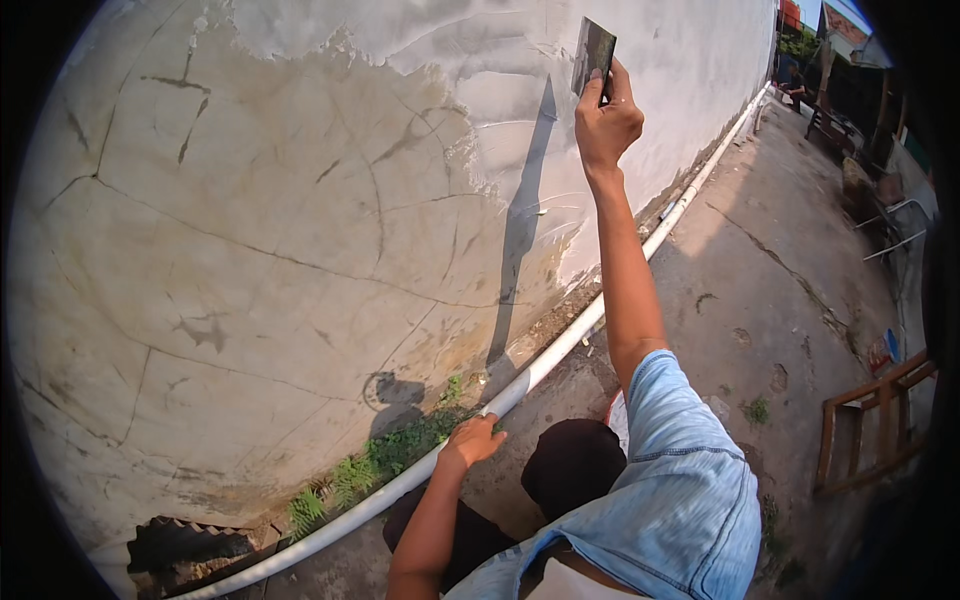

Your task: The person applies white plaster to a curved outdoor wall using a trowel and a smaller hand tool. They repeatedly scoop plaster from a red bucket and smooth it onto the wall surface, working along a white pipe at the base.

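My right hand (610, 125) is raised near the wall, closed on a flat metal putty blade (600, 48). The wall there carries patchy white plaster (510, 130) with ridged smears; further left its surface is bare, cracked grey-beige (250, 280). A long shadow of my arm falls on it. My left hand (475, 440) lies on a long white pipe (548, 365) at the wall's foot, fingers curled over it. My knees in dark cloth are bent below, and part of a red-rimmed white container (618, 420) shows behind my blue sleeve.
Cracked concrete ground (760, 300) runs along the wall. Ferns (350, 480) grow beside the pipe, near a corrugated sheet (185, 540) at lower left. A wooden frame (870, 420) and clutter line the right side. Another person (795, 90) is far back along the path.
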Tool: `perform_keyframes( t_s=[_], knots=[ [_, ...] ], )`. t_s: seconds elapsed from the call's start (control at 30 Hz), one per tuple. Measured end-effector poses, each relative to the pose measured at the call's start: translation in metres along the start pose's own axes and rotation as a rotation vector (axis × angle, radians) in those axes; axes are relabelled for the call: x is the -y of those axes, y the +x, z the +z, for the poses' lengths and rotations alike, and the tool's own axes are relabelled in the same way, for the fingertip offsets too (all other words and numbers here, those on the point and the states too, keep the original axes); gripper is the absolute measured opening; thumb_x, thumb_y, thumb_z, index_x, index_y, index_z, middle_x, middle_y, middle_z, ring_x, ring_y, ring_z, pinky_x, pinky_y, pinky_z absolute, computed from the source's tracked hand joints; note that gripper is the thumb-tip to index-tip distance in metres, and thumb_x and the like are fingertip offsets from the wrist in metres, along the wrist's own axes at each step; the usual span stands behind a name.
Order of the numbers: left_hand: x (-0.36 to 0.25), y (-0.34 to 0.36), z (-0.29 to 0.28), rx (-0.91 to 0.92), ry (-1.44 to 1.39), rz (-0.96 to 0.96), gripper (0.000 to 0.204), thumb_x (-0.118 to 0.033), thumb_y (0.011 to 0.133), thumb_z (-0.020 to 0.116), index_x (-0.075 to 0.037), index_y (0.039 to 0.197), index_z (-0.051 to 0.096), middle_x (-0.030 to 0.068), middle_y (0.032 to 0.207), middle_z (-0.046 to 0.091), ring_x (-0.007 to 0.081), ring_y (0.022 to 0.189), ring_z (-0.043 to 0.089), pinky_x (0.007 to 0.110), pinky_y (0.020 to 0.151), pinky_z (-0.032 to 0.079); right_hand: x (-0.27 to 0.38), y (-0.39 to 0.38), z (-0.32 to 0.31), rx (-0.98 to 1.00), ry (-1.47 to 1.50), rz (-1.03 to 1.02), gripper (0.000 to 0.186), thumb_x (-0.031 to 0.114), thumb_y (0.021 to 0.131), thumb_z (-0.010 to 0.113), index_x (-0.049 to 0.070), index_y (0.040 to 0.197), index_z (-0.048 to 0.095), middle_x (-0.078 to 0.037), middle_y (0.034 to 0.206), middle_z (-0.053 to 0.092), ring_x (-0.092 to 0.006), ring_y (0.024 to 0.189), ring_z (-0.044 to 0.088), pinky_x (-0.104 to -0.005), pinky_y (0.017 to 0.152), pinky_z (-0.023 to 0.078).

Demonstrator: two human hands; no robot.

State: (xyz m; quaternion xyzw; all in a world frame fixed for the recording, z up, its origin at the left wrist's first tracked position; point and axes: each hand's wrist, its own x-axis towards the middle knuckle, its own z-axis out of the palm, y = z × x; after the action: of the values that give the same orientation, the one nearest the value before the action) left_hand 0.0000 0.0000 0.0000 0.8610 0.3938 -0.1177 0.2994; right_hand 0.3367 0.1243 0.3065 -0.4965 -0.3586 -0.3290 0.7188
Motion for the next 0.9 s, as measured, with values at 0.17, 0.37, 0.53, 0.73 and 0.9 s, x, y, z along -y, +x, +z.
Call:
perform_keyframes(
  t_s=[0.17, 0.37, 0.53, 0.73, 0.9],
  knots=[
    [-0.009, 0.003, -0.002, -0.028, 0.053, 0.041, 0.047, -0.037, 0.093, 0.057, -0.003, 0.126, 0.055, 0.0241, 0.116, 0.063, 0.0404, 0.11, 0.061, 0.047, 0.096, 0.049, 0.003, 0.014, 0.043, 0.094, -0.231, -0.095, 0.029, 0.013, 0.088, 0.062, 0.009, 0.116, 0.066, -0.016, 0.089, 0.073, -0.0284, 0.071, 0.072, -0.0365, 0.061, 0.054],
    [-0.013, 0.009, -0.007, 0.023, -0.029, 0.0, 0.046, -0.036, 0.093, 0.057, -0.003, 0.125, 0.055, 0.0244, 0.116, 0.063, 0.0404, 0.11, 0.061, 0.047, 0.096, 0.048, 0.092, -0.075, 0.037, 0.163, 0.012, -0.555, 0.04, 0.002, 0.074, 0.07, 0.004, 0.113, 0.062, -0.022, 0.1, 0.071, -0.0263, 0.081, 0.073, -0.0297, 0.058, 0.052],
    [-0.01, 0.003, -0.007, 0.016, -0.031, -0.014, 0.047, -0.037, 0.093, 0.057, -0.004, 0.127, 0.055, 0.0242, 0.12, 0.062, 0.0397, 0.113, 0.06, 0.046, 0.098, 0.046, 0.039, -0.009, -0.011, 0.095, 0.036, -0.214, 0.021, 0.008, 0.087, 0.061, 0.005, 0.107, 0.055, -0.011, 0.075, 0.071, -0.0276, 0.058, 0.067, -0.0354, 0.052, 0.05],
    [-0.008, 0.004, -0.012, 0.033, -0.009, -0.056, 0.048, -0.038, 0.094, 0.057, -0.004, 0.128, 0.055, 0.0226, 0.121, 0.062, 0.0383, 0.115, 0.059, 0.046, 0.099, 0.046, -0.048, 0.045, 0.002, 0.152, -0.348, 0.029, 0.023, 0.021, 0.092, 0.055, 0.008, 0.112, 0.055, -0.012, 0.079, 0.073, -0.0308, 0.068, 0.07, -0.0437, 0.064, 0.052],
    [-0.012, 0.009, -0.013, 0.059, -0.016, -0.071, 0.049, -0.039, 0.094, 0.057, -0.004, 0.129, 0.054, 0.0222, 0.122, 0.062, 0.0381, 0.116, 0.059, 0.046, 0.099, 0.046, -0.001, 0.0, 0.02, 0.164, -0.199, -0.164, 0.019, 0.015, 0.091, 0.059, 0.01, 0.11, 0.057, -0.009, 0.081, 0.074, -0.0266, 0.062, 0.07, -0.0359, 0.054, 0.05]
  ],
)
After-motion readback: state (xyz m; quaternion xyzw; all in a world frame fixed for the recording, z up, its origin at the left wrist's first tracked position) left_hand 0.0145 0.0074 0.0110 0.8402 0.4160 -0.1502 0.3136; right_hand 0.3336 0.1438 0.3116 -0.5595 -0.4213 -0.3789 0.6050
